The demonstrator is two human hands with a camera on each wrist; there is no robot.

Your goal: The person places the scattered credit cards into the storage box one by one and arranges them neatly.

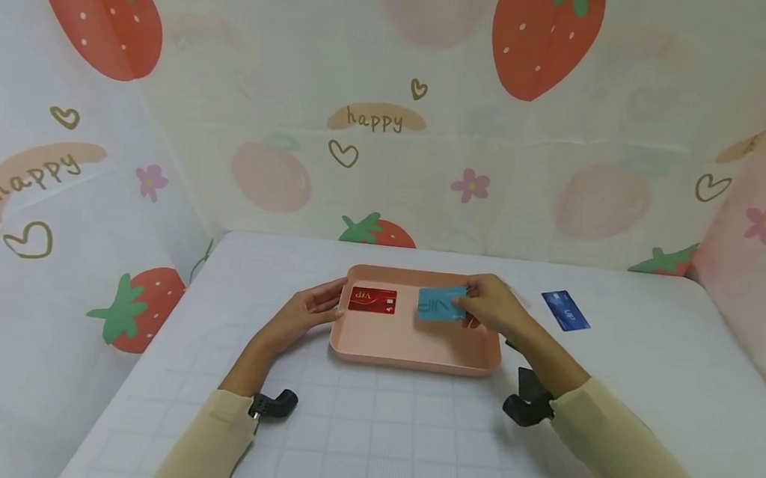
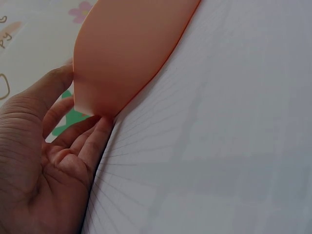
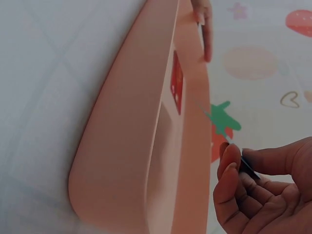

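A shallow pink tray (image 1: 414, 363) lies on the white table, with a red VIP card (image 1: 372, 300) flat in its left half. Between thumb and fingers, my right hand (image 1: 491, 304) pinches a light blue card (image 1: 440, 303) over the tray's right half. The right wrist view shows that card nearly edge-on, above the tray's far rim, in the right hand (image 3: 265, 187). My left hand (image 1: 303, 315) touches the tray's left end. In the left wrist view, the thumb and fingers of the left hand (image 2: 53, 141) rest against the tray's wall (image 2: 122, 53), with fingertips at its lower corner.
A dark blue card (image 1: 566, 311) lies on the table to the right of the tray, beyond the right forearm. Printed cloth with strawberries and hearts (image 1: 375, 171) walls off the back and both sides. Black wrist mounts (image 1: 531, 401) stick out from the sleeves.
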